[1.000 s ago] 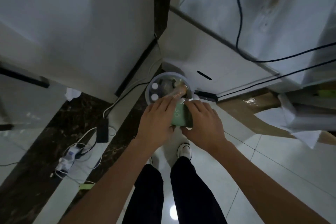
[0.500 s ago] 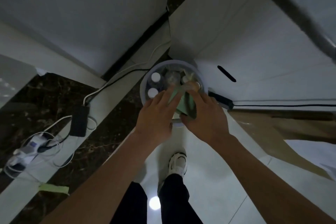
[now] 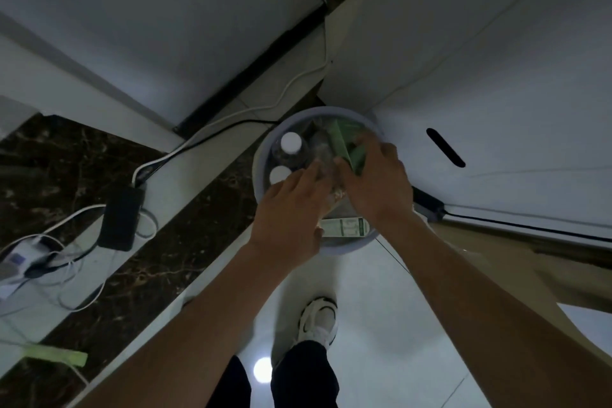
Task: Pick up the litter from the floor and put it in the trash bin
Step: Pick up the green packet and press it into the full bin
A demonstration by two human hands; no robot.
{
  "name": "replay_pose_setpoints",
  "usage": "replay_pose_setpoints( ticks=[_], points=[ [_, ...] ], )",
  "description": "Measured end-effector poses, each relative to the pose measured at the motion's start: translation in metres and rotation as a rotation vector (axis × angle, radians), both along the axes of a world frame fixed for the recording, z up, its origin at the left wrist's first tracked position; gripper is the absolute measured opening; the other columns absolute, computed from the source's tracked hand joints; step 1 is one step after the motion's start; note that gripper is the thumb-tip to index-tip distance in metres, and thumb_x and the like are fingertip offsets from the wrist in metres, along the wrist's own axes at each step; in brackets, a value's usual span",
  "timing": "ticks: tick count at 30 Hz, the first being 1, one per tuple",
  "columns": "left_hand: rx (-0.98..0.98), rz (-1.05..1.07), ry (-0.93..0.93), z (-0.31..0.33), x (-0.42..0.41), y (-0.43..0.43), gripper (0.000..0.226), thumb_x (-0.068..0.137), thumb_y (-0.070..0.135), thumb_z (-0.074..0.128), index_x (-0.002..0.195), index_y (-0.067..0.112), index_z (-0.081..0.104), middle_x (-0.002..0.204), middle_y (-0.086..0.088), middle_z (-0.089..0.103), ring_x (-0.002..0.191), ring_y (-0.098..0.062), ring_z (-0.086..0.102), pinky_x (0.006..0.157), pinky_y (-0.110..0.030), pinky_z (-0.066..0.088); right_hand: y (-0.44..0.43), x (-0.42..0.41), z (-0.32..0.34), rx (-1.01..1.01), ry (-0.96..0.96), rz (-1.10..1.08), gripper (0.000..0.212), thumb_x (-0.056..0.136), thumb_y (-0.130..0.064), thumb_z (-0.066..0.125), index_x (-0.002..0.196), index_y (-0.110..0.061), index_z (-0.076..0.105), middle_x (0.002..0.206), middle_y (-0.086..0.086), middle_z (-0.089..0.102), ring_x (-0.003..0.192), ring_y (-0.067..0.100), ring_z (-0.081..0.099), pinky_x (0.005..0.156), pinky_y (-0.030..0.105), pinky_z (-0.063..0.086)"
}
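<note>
The round pale trash bin (image 3: 261,172) stands on the floor against a white cabinet, straight below me. Inside it are two white-capped bottles (image 3: 291,143), crumpled clear plastic and a green carton (image 3: 342,139). A green-and-white box (image 3: 344,227) lies flat at the bin's near rim. My right hand (image 3: 377,185) is over the bin, thumb and fingers round the lower end of the green carton. Over the bin's near left side my left hand (image 3: 288,209) reaches in with straight fingers that touch the clear plastic.
A black power adapter (image 3: 121,222), tangled white and black cables and a power strip (image 3: 16,263) lie on the floor at left. A green strip (image 3: 56,354) lies near the bottom left. Brown cardboard (image 3: 496,262) lies to the right. My shoe (image 3: 319,318) stands just before the bin.
Both hands have gone down from above the rim into the bin with the green carton, which now stands among the bottles. The view has come closer to the bin.
</note>
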State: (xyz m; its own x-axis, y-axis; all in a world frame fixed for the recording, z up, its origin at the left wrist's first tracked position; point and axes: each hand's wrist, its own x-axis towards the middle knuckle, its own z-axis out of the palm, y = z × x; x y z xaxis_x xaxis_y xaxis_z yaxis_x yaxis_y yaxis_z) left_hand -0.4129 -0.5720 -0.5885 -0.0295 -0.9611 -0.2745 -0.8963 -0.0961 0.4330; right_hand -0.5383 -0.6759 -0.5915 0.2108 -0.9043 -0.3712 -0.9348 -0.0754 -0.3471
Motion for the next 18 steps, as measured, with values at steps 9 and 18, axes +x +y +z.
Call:
replay_pose_setpoints(
  ticks=[9,18],
  points=[
    [0.024,0.081,0.018,-0.011,0.023,0.013,0.094,0.070,0.033,0.082,0.149,0.012,0.036,0.152,-0.009,0.040,0.134,-0.028,0.046,0.099,-0.044,0.050,-0.014,-0.004,-0.015,0.034,0.087,0.107,0.055,0.098,-0.046,0.046,0.146,-0.021,0.038,0.144,0.009,0.048,0.126,0.033,0.048,0.102,0.044,0.041],
    [0.009,0.100,-0.008,-0.003,0.033,0.024,0.088,0.081,0.037,0.071,0.153,0.017,0.025,0.159,-0.004,0.027,0.140,-0.023,0.036,0.105,-0.042,0.043,-0.048,-0.010,-0.011,0.274,0.280,0.170,0.042,0.098,-0.031,0.052,0.136,-0.014,0.046,0.124,0.019,0.059,0.111,0.037,0.056,0.078,0.031,0.037]
  ],
)
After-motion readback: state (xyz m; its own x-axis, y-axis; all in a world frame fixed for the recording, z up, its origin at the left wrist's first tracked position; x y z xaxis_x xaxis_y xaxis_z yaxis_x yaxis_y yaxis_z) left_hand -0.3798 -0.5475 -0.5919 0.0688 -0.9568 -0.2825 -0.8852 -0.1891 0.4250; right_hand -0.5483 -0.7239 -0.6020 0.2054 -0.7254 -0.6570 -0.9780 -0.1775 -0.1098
